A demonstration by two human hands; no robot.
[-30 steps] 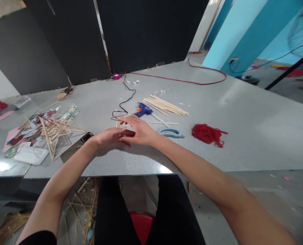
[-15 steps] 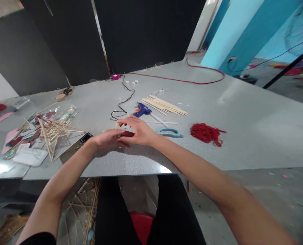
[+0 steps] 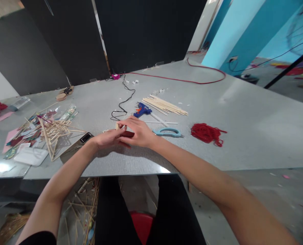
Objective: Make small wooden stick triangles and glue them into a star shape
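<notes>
My left hand (image 3: 108, 138) and my right hand (image 3: 138, 132) meet above the near part of the table, both closed around a small piece built of pale wooden sticks (image 3: 117, 126). Only the stick ends show above the fingers; the rest is hidden. Something dark red (image 3: 128, 134) shows between the hands, too covered to name. Just beyond the right hand lies a blue glue gun (image 3: 142, 110) with an orange trigger. Light-blue scissors or cutters (image 3: 168, 132) rest to the right of that hand.
A bundle of wooden sticks (image 3: 166, 104) lies behind the glue gun. Red yarn (image 3: 208, 133) is heaped on the right. At left, a stick frame (image 3: 49, 143) stands among paper scraps, near a white tray (image 3: 31, 156). A black cord (image 3: 129, 97) trails toward a pink plug block (image 3: 115, 77).
Almost nothing differs. The hands stay together around the stick piece, with only a slight shift of the fingers.
</notes>
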